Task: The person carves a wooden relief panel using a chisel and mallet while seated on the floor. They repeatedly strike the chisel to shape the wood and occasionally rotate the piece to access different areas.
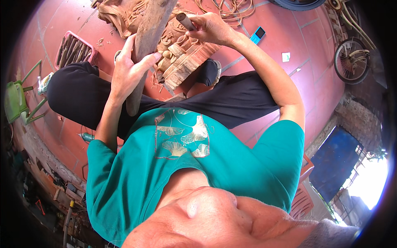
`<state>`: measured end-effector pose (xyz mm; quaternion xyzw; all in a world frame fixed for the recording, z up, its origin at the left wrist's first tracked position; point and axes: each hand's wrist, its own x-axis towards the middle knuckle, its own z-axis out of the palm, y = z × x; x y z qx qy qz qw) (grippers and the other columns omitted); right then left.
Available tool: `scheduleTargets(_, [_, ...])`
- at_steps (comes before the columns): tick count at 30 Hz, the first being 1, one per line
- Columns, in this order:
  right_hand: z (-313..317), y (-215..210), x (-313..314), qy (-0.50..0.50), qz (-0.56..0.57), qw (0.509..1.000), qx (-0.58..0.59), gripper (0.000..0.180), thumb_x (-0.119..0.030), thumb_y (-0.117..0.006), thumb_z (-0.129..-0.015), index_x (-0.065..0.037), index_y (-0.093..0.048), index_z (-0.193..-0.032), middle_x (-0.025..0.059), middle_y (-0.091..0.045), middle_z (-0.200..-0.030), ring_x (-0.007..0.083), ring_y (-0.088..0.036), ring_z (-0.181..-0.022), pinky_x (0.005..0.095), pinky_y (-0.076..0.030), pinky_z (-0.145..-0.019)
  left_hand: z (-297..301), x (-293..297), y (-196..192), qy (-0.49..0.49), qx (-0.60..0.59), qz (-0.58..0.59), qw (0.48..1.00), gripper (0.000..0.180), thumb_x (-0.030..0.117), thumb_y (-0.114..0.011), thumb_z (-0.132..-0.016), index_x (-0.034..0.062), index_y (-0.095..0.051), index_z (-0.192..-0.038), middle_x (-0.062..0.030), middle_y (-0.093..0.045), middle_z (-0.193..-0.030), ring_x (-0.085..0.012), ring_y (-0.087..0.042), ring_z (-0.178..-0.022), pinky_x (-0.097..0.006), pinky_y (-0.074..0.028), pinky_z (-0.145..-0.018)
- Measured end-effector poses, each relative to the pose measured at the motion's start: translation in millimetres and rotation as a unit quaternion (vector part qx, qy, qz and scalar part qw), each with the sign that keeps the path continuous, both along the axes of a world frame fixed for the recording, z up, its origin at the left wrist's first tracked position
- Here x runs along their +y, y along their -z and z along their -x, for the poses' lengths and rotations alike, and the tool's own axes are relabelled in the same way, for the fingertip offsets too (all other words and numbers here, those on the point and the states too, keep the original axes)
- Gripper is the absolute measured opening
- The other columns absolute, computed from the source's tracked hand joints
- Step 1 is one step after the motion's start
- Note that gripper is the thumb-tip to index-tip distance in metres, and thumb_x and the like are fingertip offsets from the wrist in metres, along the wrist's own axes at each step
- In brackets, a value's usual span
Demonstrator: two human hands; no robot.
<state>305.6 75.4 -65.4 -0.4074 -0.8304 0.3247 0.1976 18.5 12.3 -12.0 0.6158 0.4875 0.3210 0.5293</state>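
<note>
My left hand is wrapped round a long, worn wooden mallet, which slants from my lap up past the top edge of the view. In my right hand is a chisel, its dark round handle pointing up toward me; the blade is hidden behind the hand and the carving. Beneath both hands lies a thick block of brown carved wood with scrolls and rounded shapes in relief. Its lower edge rests close to my crossed legs, and the mallet covers part of it. The mallet and the chisel handle are apart.
On the left, a pink basket holds several dark tool handles beside a green chair. A coiled hose, a blue phone and a bicycle wheel are to the right. Wood chips lie on the red tiles.
</note>
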Motion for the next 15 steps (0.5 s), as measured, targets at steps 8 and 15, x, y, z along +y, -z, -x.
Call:
scheduleTargets(8, [4.2, -5.3, -2.8, -0.033, -0.052, 0.998, 0.003, 0.018, -0.008, -0.071, -0.086, -0.003, -0.057, -0.095, 0.014, -0.063, -0.076, 0.0259, -0.061, -0.065, 0.0385, -0.051, -0.065, 0.9, -5.3, 0.9, -0.003, -0.013, -0.007, 1.0, 0.054, 0.021, -0.077, -0.089, -0.0035, -0.054, -0.132, -0.0121, -0.072, -0.1, -0.015, -0.068, -0.083, -0.031, -0.054, -0.076])
scheduleTargets(15, [8.6, -9.3, -6.3, -0.022, -0.02, 0.999, -0.035, 0.022, -0.014, -0.072, -0.085, -0.004, -0.058, -0.099, 0.0155, -0.063, -0.078, 0.0334, -0.06, -0.068, 0.0415, -0.049, -0.067, -0.2, -9.2, 2.9, 0.071, 0.097, -0.056, 0.991, 0.058, 0.023, -0.077, -0.09, -0.0039, -0.05, -0.134, -0.014, -0.069, -0.103, -0.0205, -0.067, -0.09, -0.035, -0.054, -0.081])
